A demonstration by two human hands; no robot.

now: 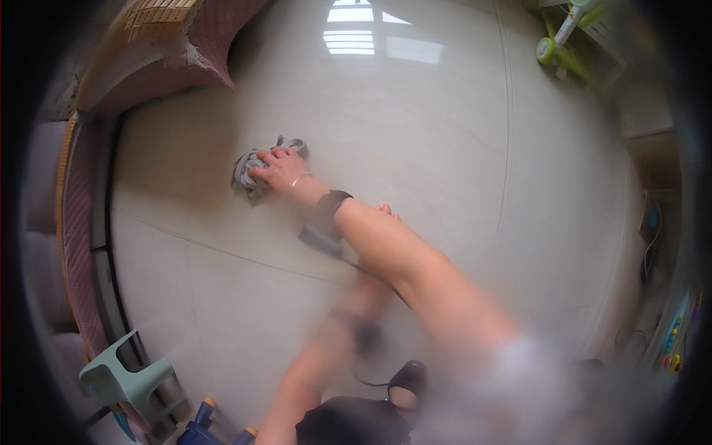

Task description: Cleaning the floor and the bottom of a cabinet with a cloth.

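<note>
My right hand (282,172) presses down on a crumpled grey cloth (252,172) on the pale tiled floor (415,133), its fingers bent over the cloth. A thin bracelet circles that wrist, with a dark band and a small dark box behind it. My right forearm crosses over my left arm and hides most of my left hand (387,212). Only the fingertips show past the forearm; they look stretched out and hold nothing that I can see. A dark band is on the left wrist too, blurred.
A sofa with a pink quilted cover (85,245) runs along the left. Lower left stand a pale green child's chair (141,382) and a dark blue object with orange ends (196,430). A green and white frame (552,46) stands at the upper right. My dark shoe (408,378) is below.
</note>
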